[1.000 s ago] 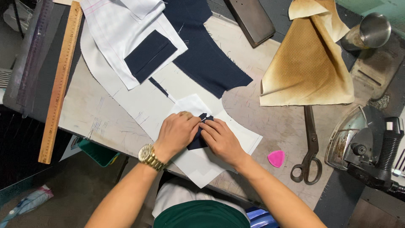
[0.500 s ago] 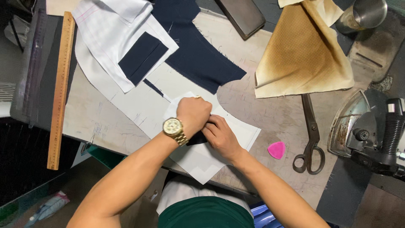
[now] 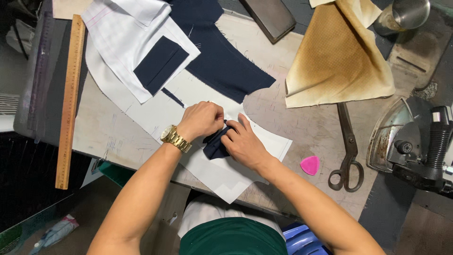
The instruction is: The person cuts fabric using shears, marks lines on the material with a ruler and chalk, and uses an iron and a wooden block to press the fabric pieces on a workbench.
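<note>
Fingers of both hands pinch the small navy fabric piece [image 3: 215,145] flat onto white cloth [image 3: 226,174] near the table's front edge, left hand [image 3: 204,120] and right hand [image 3: 243,144] touching to steady the fold

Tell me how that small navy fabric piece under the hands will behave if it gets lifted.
The navy fabric piece is probably floppy: it already bunches and folds between the left hand and right hand. It likely weighs very little, being thin cloth. It may slide easily on the smooth white paper pattern beneath it.
</note>
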